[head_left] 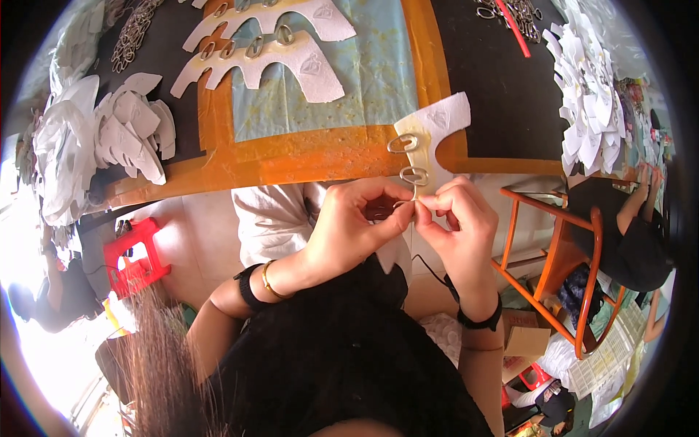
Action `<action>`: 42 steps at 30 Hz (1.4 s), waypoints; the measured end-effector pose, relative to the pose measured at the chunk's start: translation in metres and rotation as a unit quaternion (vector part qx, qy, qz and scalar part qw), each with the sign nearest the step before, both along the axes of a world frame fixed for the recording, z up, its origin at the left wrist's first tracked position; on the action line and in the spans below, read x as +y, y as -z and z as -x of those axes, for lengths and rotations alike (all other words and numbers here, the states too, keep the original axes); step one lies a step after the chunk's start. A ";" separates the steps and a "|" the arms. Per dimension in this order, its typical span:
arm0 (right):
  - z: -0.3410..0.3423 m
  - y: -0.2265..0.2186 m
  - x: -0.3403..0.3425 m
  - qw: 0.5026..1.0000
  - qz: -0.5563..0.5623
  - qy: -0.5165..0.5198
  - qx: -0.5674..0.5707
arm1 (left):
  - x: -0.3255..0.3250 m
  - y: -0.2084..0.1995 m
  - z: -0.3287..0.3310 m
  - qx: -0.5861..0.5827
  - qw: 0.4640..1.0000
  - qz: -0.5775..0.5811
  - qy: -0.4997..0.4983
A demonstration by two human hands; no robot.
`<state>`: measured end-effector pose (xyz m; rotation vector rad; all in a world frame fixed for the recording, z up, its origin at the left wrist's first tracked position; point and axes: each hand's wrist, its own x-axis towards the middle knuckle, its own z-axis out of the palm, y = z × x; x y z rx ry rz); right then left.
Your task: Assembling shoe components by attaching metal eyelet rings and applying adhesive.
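Pinching with closed fingertips of the right hand (pixel 462 215) and touching with the left hand (pixel 364 222), thumb and forefinger nearly together but with unclear hold, a white cutout (pixel 444 120) bearing metal rings (pixel 413 173) at the near edge of the table (pixel 502 131); facing two similar cutouts (pixel 317 69) on a blue sheet (pixel 335 120).

Two-handed pinch job going on around the middle of the frame.
Left hand (pixel 357 218) and right hand (pixel 462 222) meet fingertip to fingertip on a white cutout (pixel 450 116) with oval metal rings (pixel 415 169) on it, right by the orange-taped table edge (pixel 306 164). Two more ringed cutouts (pixel 317 69) lie up top on a bluish sheet (pixel 328 120), white piles (pixel 135 131) sit upper left and upper right, plus a red stool (pixel 138 255) at left and a wooden chair (pixel 561 251) at right.
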<state>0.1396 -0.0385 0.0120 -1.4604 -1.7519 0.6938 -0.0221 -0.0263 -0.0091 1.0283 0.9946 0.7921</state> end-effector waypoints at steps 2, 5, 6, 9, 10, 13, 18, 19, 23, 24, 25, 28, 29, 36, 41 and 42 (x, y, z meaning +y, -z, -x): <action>0.000 -0.002 0.001 1.000 -0.001 -0.025 0.000 | 0.001 -0.007 0.001 0.018 1.000 -0.017 0.003; 0.003 -0.023 0.009 1.000 0.023 0.009 0.000 | 0.003 -0.017 0.005 0.086 0.990 -0.109 0.027; 0.003 -0.030 0.014 0.996 -0.025 -0.023 -0.078 | 0.004 -0.020 0.007 0.134 0.973 -0.181 0.048; 0.001 -0.041 0.026 0.980 -0.061 -0.092 -0.164 | 0.008 -0.035 0.011 0.184 0.949 -0.243 0.083; 0.001 -0.042 0.029 0.974 -0.051 -0.135 -0.172 | 0.008 -0.039 0.012 0.185 0.948 -0.246 0.083; -0.003 -0.044 0.034 0.962 -0.048 -0.197 -0.181 | 0.007 -0.045 0.015 0.198 0.942 -0.264 0.054; 0.012 -0.045 0.032 0.973 -0.094 -0.128 -0.168 | 0.008 -0.046 0.023 0.227 0.959 -0.171 0.002; 0.014 -0.045 0.032 0.972 -0.116 -0.108 -0.172 | 0.010 -0.046 0.024 0.229 0.958 -0.172 0.005; 0.004 -0.039 0.040 0.984 0.007 -0.174 0.034 | 0.037 -0.043 0.034 0.140 0.929 -0.339 0.052; 0.002 -0.037 0.041 0.959 0.084 -0.224 0.153 | 0.048 -0.042 0.041 0.077 0.891 -0.431 0.115; 0.005 -0.039 0.040 0.958 0.083 -0.226 0.154 | 0.059 -0.037 0.047 -0.060 0.902 -0.374 0.205; 0.012 -0.041 0.038 0.786 0.433 -0.228 0.376 | 0.062 -0.031 0.048 -0.164 0.920 -0.272 0.229; 0.011 -0.040 0.038 0.787 0.433 -0.228 0.376 | 0.063 -0.032 0.048 -0.165 0.916 -0.282 0.234; 0.016 -0.055 0.034 0.967 -0.090 -0.171 -0.166 | 0.038 -0.049 0.042 0.156 0.958 -0.204 0.130; 0.020 -0.070 0.035 0.937 -0.165 -0.161 -0.263 | 0.032 -0.037 0.036 0.020 0.994 -0.067 0.081; 0.022 -0.065 0.038 0.926 -0.186 -0.170 -0.279 | 0.032 -0.035 0.034 0.032 0.993 -0.063 0.091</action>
